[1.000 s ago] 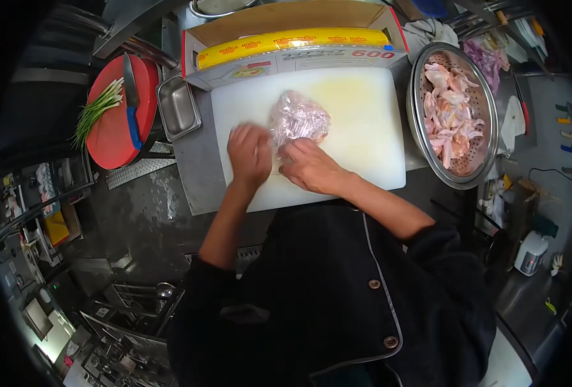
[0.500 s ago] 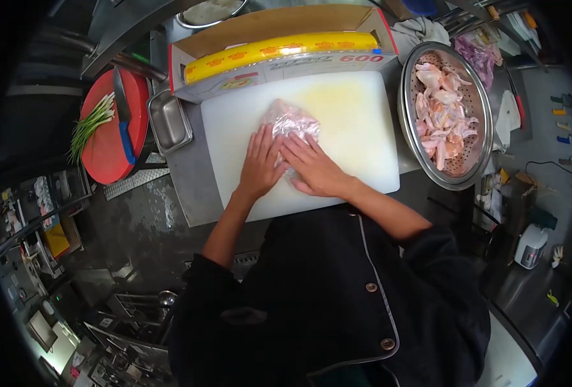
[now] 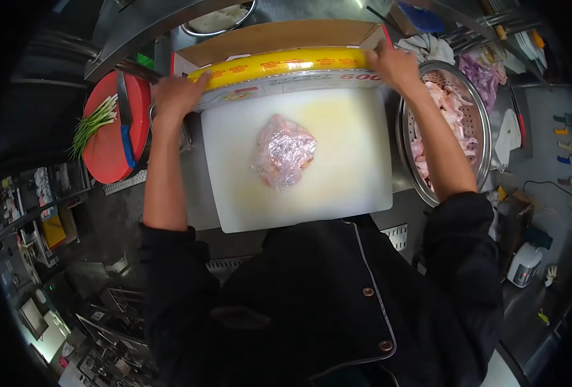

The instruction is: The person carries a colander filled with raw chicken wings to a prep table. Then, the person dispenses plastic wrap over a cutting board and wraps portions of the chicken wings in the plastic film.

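Observation:
A wrapped packet of raw chicken point(image 3: 284, 151) lies on the white cutting board point(image 3: 357, 174), with shiny clear film around it. Behind the board stands a long open cling film box point(image 3: 292, 88) holding a yellow roll point(image 3: 286, 62). My left hand point(image 3: 179, 97) is closed around the box's left end, thumb against the end of the roll. At the opposite end my right hand point(image 3: 395, 68) grips the right corner, its thumb also by the roll. Both hands' undersides are hidden, and they are slightly blurred.
A perforated steel colander point(image 3: 481, 169) with raw chicken pieces point(image 3: 453, 113) stands right of the board, under my right forearm. To the left, a red board point(image 3: 99, 151) carries spring onions point(image 3: 95, 122) and a blue-handled knife point(image 3: 126, 138). A steel bowl point(image 3: 247, 18) sits behind the box.
Both hands have left the wrapped chicken and moved up and apart to the two ends of the cling film box. The packet stays on the board, now uncovered by hands.

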